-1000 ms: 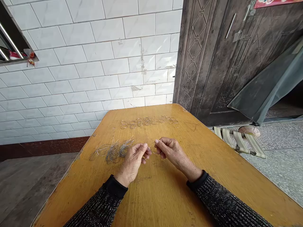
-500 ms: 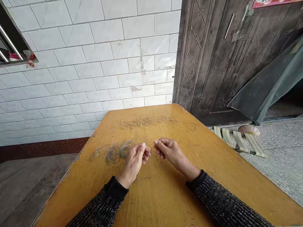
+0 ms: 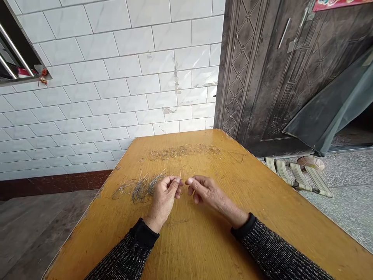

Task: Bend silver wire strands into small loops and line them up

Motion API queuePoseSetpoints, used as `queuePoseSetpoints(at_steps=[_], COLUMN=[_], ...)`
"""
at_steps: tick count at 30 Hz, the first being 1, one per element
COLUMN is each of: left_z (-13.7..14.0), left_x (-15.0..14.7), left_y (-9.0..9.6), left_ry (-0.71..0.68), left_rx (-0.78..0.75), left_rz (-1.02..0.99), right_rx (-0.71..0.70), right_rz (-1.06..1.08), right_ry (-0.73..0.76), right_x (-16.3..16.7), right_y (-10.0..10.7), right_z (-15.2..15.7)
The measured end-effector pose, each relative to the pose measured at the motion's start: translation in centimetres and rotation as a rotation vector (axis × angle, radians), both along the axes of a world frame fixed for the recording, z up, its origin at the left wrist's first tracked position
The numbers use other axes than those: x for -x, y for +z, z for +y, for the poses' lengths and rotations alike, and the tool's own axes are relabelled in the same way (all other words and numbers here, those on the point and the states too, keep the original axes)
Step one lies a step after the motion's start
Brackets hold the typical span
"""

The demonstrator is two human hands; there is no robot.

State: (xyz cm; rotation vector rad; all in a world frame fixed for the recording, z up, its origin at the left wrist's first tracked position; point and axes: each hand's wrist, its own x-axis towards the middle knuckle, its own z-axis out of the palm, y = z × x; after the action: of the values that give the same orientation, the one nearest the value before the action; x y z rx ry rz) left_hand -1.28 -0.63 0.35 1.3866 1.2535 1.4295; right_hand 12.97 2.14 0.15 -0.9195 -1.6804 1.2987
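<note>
Pinching wire (image 3: 183,179) in left hand (image 3: 163,198), unclear in right hand (image 3: 207,191); seemingly part-done, with loops (image 3: 174,152) toward far edge of table (image 3: 192,237), bundle (image 3: 140,189) toward left edge.

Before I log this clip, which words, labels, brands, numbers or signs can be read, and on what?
No text can be read.
Red strip on the dark door: pale marks, cut off by the top edge; unreadable.
Red item behind the window bars: too small to tell.
Wires and table: no lettering visible.
</note>
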Motion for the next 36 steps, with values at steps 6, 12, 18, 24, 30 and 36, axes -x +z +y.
queuePoseSetpoints(at_steps=[6, 12, 18, 24, 30, 36], left_z=[-0.5, -0.6, -0.1, 0.0, -0.1, -0.3], left_x=[-0.5, 0.0, 0.8, 0.4, 0.0, 0.1], left_y=[0.4, 0.8, 0.8, 0.3, 0.2, 0.5], left_ry=[-0.097, -0.081, -0.125, -0.167, -0.135, -0.121], left_rx=[0.094, 0.160, 0.183, 0.173, 0.158, 0.169], left_rz=[-0.031, -0.071, -0.087, -0.239, -0.154, -0.100], right_rx=[0.022, 0.019, -0.006, -0.116, 0.060, 0.031], right_rz=[0.002, -0.022, -0.070, -0.112, -0.016, -0.032], right_ry=[-0.026, -0.019, 0.034, -0.016, 0.010, -0.001], right_x=[0.6, 0.3, 0.2, 0.4, 1.0, 0.9], right_y=[-0.6, -0.3, -0.5, -0.7, -1.2, -1.4], right_z=[0.1, 0.1, 0.0, 0.1, -0.1, 0.0])
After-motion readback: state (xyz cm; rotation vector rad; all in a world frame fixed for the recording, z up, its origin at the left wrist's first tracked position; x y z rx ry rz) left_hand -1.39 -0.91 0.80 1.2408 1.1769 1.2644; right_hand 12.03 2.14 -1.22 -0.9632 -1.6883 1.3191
